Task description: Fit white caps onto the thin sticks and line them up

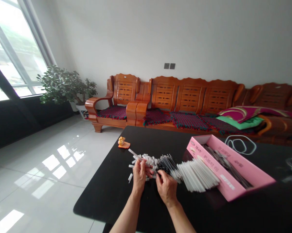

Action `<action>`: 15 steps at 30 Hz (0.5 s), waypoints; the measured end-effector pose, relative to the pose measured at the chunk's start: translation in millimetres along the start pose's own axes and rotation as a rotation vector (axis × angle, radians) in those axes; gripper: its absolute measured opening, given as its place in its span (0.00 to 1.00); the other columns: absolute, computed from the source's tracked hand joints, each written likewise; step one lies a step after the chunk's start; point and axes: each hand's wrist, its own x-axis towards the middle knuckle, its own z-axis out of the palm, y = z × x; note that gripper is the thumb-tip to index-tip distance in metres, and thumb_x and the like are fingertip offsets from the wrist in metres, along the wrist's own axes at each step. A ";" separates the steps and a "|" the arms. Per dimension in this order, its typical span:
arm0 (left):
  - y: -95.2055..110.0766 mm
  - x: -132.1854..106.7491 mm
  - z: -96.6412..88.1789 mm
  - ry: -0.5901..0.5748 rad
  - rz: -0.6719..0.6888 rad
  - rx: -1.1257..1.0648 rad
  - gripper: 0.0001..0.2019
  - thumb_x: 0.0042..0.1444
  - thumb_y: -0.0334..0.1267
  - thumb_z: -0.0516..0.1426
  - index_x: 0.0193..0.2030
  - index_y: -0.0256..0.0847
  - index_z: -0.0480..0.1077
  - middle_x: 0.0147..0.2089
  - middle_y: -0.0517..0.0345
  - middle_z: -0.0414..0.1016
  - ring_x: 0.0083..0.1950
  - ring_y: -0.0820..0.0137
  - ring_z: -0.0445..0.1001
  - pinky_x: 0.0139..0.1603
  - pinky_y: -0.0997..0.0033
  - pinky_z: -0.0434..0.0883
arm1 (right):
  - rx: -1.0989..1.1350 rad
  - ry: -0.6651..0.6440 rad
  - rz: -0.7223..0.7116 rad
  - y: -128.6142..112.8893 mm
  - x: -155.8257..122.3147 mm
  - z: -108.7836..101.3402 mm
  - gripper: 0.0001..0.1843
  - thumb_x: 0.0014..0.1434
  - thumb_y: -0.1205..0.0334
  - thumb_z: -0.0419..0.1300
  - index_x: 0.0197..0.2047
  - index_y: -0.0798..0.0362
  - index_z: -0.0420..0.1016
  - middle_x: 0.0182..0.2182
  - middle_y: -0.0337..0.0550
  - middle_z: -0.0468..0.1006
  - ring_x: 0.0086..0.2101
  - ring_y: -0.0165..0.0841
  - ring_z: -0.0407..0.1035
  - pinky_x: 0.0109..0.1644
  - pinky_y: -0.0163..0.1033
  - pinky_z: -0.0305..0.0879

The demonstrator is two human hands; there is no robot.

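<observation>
The left hand (pixel 139 171) pinches a slim white tube (pixel 133 152), which juts out beyond it to the left, its other end hidden. I cannot tell whether the bent right hand (pixel 167 187) grips anything. Short white pieces (pixel 149 160) lie just beyond; dark sticks (pixel 167 162), white sticks (pixel 198 175) and a pink box (pixel 243 185) sit rightward.

From the left hand (pixel 142 170) and right hand (pixel 167 187) over the table (pixel 102 194), twelve o'clock is pointing ahead. Short tubes (pixel 147 159) are lying near twelve, thin sticks (pixel 168 163) at one, long tubes (pixel 198 175) at three, just left of the box (pixel 248 168). Strips (pixel 229 166) are lying in it; behind it, at two, a looped cord (pixel 244 153). A figurine (pixel 121 141) is standing at eleven. Behind the table a sofa (pixel 191 97) is standing, with cushions (pixel 248 112) on it at two and a potted plant (pixel 65 85) at its left.
</observation>
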 end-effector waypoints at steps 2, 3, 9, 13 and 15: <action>-0.8 -0.3 0.1 -0.023 -0.030 -0.034 0.16 0.57 0.53 0.55 0.40 0.42 0.61 0.28 0.59 0.76 0.21 0.68 0.76 0.17 0.73 0.71 | -0.014 -0.007 -0.003 -0.3 0.2 -0.3 0.10 0.62 0.66 0.52 0.41 0.57 0.74 0.31 0.48 0.81 0.30 0.36 0.76 0.36 0.36 0.65; -1.1 -0.3 -0.1 -0.029 -0.038 -0.045 0.16 0.57 0.53 0.55 0.40 0.42 0.60 0.28 0.59 0.76 0.22 0.68 0.76 0.18 0.73 0.72 | -0.022 -0.012 -0.003 -0.5 0.3 -0.5 0.10 0.62 0.66 0.52 0.41 0.57 0.74 0.31 0.48 0.81 0.30 0.36 0.76 0.36 0.36 0.65; -2.9 2.7 -5.5 0.096 0.020 -0.065 0.17 0.57 0.53 0.55 0.41 0.41 0.60 0.27 0.58 0.76 0.24 0.66 0.78 0.20 0.73 0.73 | -0.157 0.068 0.087 1.1 -0.7 1.6 0.12 0.64 0.63 0.51 0.39 0.56 0.76 0.29 0.49 0.81 0.27 0.37 0.75 0.32 0.37 0.63; -2.4 4.0 -7.9 0.119 0.035 -0.073 0.18 0.57 0.54 0.55 0.41 0.41 0.60 0.28 0.58 0.77 0.24 0.66 0.78 0.21 0.72 0.74 | -0.279 0.155 0.148 4.8 -1.2 5.0 0.16 0.67 0.60 0.49 0.40 0.56 0.77 0.29 0.50 0.82 0.25 0.35 0.74 0.29 0.36 0.60; -1.5 3.5 -7.3 0.102 0.011 -0.069 0.18 0.56 0.54 0.56 0.41 0.41 0.60 0.28 0.58 0.77 0.24 0.66 0.78 0.21 0.72 0.74 | -0.302 0.167 0.156 5.7 -0.8 5.7 0.17 0.67 0.59 0.49 0.43 0.58 0.77 0.28 0.51 0.82 0.24 0.35 0.74 0.27 0.36 0.60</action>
